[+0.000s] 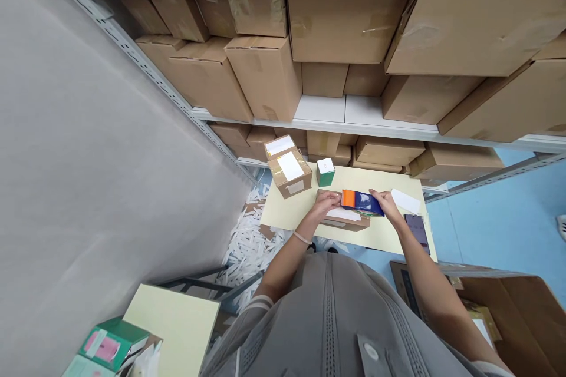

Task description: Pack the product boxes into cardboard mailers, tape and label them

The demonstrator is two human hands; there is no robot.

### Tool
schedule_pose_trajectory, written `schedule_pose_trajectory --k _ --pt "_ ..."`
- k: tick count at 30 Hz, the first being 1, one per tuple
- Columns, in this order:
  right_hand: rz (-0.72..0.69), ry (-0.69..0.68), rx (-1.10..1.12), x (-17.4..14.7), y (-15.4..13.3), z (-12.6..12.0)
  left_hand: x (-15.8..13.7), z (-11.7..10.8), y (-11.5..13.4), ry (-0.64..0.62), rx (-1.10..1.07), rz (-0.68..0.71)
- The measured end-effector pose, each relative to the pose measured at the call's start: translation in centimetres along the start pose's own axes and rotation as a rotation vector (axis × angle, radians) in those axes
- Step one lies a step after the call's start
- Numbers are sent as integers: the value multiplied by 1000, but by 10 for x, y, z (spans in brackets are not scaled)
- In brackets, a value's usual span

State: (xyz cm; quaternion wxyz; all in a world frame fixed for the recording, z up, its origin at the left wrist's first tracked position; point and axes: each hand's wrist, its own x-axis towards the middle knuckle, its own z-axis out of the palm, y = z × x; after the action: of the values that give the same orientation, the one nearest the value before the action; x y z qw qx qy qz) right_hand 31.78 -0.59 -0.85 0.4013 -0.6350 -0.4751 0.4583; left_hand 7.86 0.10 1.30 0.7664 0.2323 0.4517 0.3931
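Observation:
A flat dark-blue and orange packet [368, 204] is held level above a brown cardboard box [342, 222] on the cream table. My right hand [385, 202] grips its right end, thumb on top. At the orange end, my left hand [326, 202] has its fingers closed against the packet's edge; its grip is partly hidden. A white paper covers part of the box's top below the packet. Just beyond stands a small green box with a white top [326, 172]. To its left are taped cartons with white labels [292, 174].
A phone [416, 232] and a white sheet [405, 201] lie on the table's [276, 212] right side. Shelves of cardboard boxes [263, 73] rise behind. Paper strips [252, 247] cover the floor at left. A large open carton [508, 312] stands at lower right.

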Motion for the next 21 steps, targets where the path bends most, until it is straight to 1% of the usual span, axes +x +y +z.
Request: schedule_pose_trajectory --k 4,7,10,11,12,14,15,17,21 --pt "-56 0 -30 -2 -5 4 -1 -1 17 -11 134 10" --pt "-71 -13 -27 -2 -6 5 -8 -11 35 -37 189 32" --pt "-62 25 -33 1 -5 -1 -20 -38 63 -19 186 141" --pt "-61 51 -31 2 -4 -5 -23 -50 73 33 178 190" --pt "-60 74 -30 4 -3 -9 -26 -61 82 69 180 199" --pt "-53 87 -33 7 1 -16 -28 -80 92 79 211 124" --pt "-47 81 -30 8 3 -18 -28 -87 91 101 214 101" --pt "-26 72 -12 5 8 -18 -26 -95 81 149 204 73" --pt "25 79 28 -10 21 -5 -24 -100 44 232 158 89"
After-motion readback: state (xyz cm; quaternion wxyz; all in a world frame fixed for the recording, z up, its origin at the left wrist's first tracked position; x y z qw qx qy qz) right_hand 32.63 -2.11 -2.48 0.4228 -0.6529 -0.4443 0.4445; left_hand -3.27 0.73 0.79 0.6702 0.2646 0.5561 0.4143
